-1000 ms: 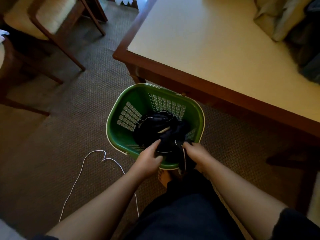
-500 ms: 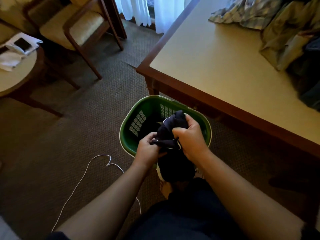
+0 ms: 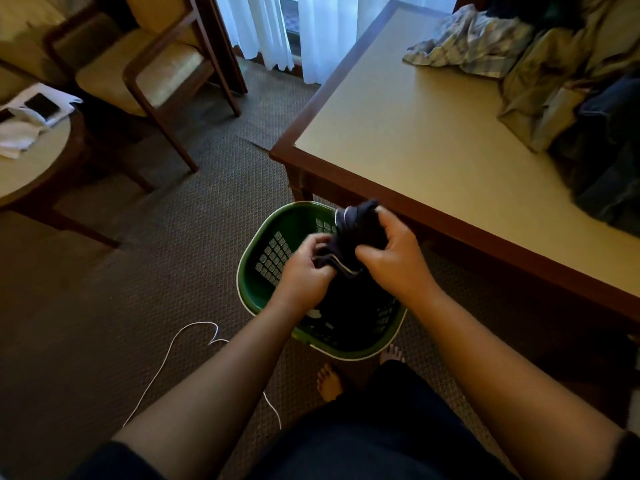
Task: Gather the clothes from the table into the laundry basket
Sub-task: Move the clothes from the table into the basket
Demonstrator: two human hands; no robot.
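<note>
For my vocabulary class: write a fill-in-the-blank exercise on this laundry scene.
The left hand and right hand grip a dark garment over the ____ laundry basket.
The plaid shirt lies on the ____.
A ____ cable lies on the carpet.
Missing words: green; table; white.

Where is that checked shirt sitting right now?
In the head view, the checked shirt lies crumpled at upper right, on the far end of the table, beside an olive garment and near the white curtains.
</note>
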